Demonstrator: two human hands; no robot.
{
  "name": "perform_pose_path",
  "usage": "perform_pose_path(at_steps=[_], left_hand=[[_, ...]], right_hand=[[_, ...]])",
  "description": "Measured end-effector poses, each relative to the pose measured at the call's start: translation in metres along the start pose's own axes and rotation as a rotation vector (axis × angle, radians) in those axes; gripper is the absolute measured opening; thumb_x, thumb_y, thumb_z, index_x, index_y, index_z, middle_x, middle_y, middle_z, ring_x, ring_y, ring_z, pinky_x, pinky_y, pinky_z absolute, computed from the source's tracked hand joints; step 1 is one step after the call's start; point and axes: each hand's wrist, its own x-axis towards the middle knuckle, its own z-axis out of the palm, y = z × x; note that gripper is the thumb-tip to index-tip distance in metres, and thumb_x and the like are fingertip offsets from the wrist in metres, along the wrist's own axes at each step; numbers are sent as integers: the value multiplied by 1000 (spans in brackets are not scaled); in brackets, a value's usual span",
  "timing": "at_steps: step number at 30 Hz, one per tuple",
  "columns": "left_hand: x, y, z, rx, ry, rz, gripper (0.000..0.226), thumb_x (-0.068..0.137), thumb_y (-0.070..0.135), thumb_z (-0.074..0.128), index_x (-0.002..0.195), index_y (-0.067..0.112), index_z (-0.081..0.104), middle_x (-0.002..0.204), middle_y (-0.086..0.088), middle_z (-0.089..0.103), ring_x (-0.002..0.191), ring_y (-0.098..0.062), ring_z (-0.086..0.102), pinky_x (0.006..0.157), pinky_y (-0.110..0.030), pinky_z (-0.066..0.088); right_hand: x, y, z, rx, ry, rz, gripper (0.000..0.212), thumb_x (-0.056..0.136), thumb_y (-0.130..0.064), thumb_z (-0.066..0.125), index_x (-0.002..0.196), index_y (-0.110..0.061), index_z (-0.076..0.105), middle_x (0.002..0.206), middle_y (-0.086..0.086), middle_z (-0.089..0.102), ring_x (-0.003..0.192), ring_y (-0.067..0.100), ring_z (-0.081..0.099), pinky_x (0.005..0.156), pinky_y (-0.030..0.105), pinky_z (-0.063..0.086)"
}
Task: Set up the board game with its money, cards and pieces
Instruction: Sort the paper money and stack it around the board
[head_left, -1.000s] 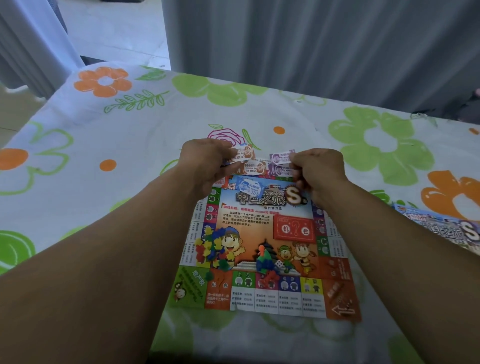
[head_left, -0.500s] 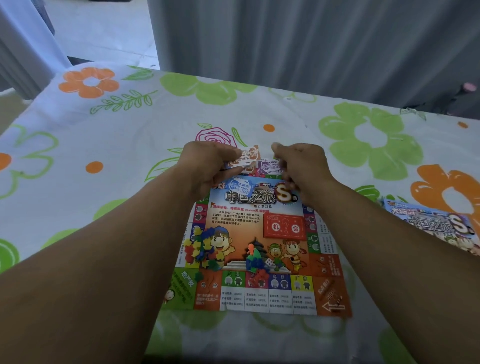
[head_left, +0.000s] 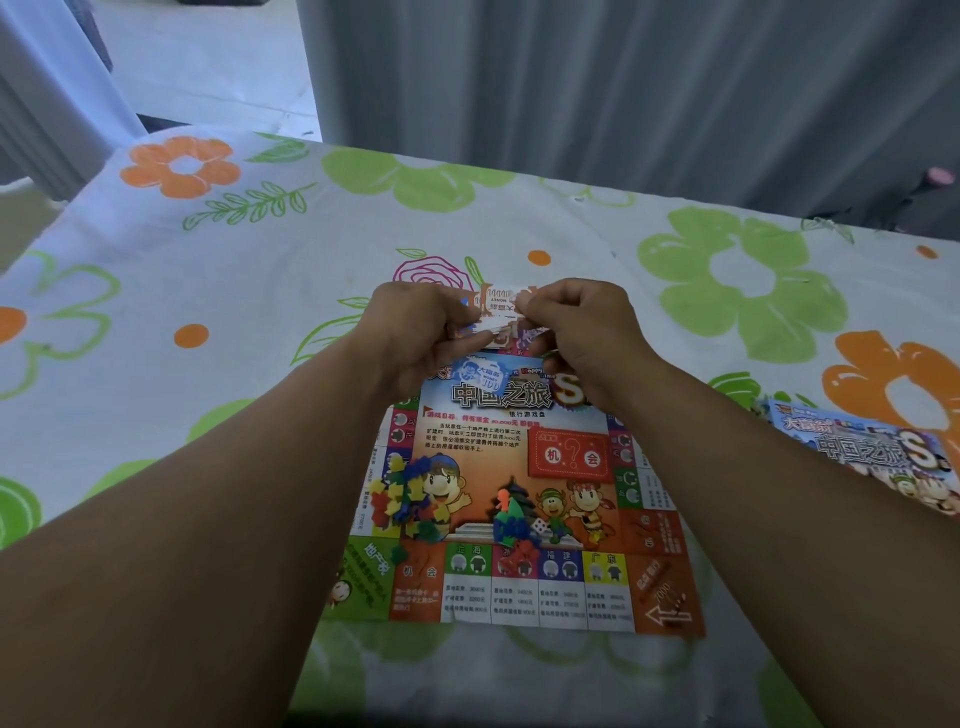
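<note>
The play money (head_left: 497, 312) was pinched between the left hand (head_left: 415, 332) and right hand (head_left: 582, 332), each grip clenched on it, above the far edge of the board (head_left: 519, 519) on the desk (head_left: 234, 312), presumably for sorting.

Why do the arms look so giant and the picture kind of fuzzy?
Head view: the wide-angle lens stretches whatever is nearest, so the forearms balloon at the bottom edge; the play money between the left hand and right hand is soft and smeared; the board print stays readable; light is dim and bluish.
</note>
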Motion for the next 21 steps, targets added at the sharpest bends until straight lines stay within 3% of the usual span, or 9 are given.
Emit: perform_pose_path(at_steps=[2,6,11,15,17,21], left_hand=[[-1,1,0,14,16,6,7,91,-5,62,96,-5,67,71,-10,72,63,-21,74,68,-28,62],[-1,1,-2,45,25,-10,8,91,-3,64,98,-3,67,99,-18,74,78,-27,76,65,-27,61],[-2,1,-5,36,15,-11,9,92,0,64,100,-3,67,102,-19,74,76,-25,76,63,-25,60],[-1,0,-9,31,29,-4,12,91,2,67,102,-3,68,108,-18,73,89,-31,75,61,-25,60],[2,0,-12,26,87,17,11,90,1,69,100,-4,68,103,-17,69,88,-30,75,62,-26,60],[5,4,-22,10,250,31,4,90,1,68,92,-2,67,78,-14,66,61,-20,71,74,-35,64]], right_hand=[[0,0,1,6,-1,10,16,94,-18,68,85,-6,68,75,6,68,48,11,58,42,25,46],[1,1,1,4,-24,40,14,95,-18,67,88,-5,70,78,9,70,50,11,58,43,25,47],[3,1,4,5,-48,79,15,93,-17,69,92,-3,68,80,12,71,53,12,59,47,26,49],[4,1,6,27,-2,87,16,94,-17,70,94,-1,68,77,9,70,51,11,58,44,24,47],[5,2,7,66,31,93,17,94,-15,69,97,1,67,76,10,68,50,12,57,43,23,46],[9,6,11,121,73,133,16,93,-13,70,93,3,66,72,11,66,48,12,56,43,23,46]])
